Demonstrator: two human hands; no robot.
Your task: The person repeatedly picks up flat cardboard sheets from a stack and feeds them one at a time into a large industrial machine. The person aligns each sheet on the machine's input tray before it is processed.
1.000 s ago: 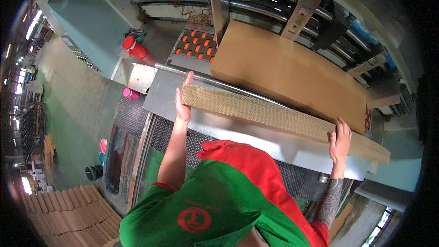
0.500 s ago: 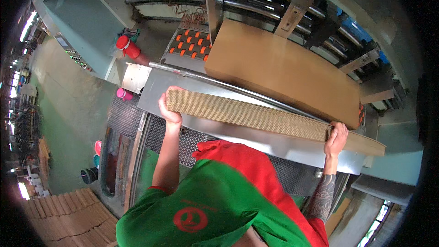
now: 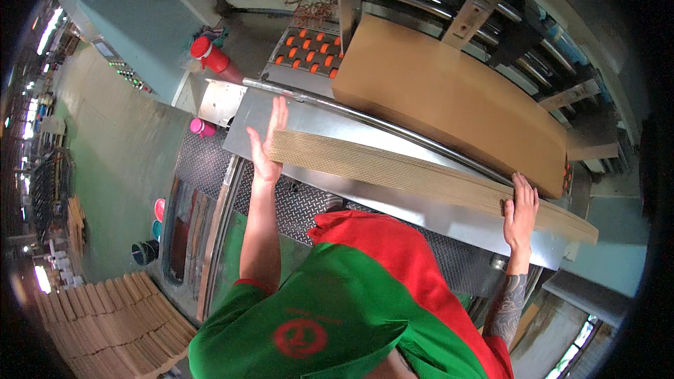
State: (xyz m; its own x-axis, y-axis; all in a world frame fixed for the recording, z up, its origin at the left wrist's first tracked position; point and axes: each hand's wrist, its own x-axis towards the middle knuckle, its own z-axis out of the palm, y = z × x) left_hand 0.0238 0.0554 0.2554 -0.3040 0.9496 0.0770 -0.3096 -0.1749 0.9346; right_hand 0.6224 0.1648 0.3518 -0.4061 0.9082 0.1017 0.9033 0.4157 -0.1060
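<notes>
A long stack of corrugated cardboard sheets (image 3: 393, 168) stands on the shiny metal table (image 3: 242, 130), its layered edges turned toward me. My left hand (image 3: 267, 147) is open and upright at the stack's left end, with the palm against it and the fingers stretched out. Near the right end, my right hand (image 3: 519, 212) lies with its fingers extended over the near top edge of the stack, not wrapped round it. Beyond a metal bar (image 3: 379, 130), a larger brown cardboard stack (image 3: 456, 105) rests on the machine bed.
Orange rollers (image 3: 309, 52) sit on the bed at the far left, beside an upright metal plate (image 3: 349, 0). A red jug (image 3: 209, 54) and a pink cup (image 3: 203, 127) stand left of the table. Folded cardboard piles (image 3: 116, 323) lie at lower left.
My left hand has opened from its grip on the stack's end, fingers now straight. My right hand's fingers have also loosened and stretched out. The whole view has shifted slightly.
</notes>
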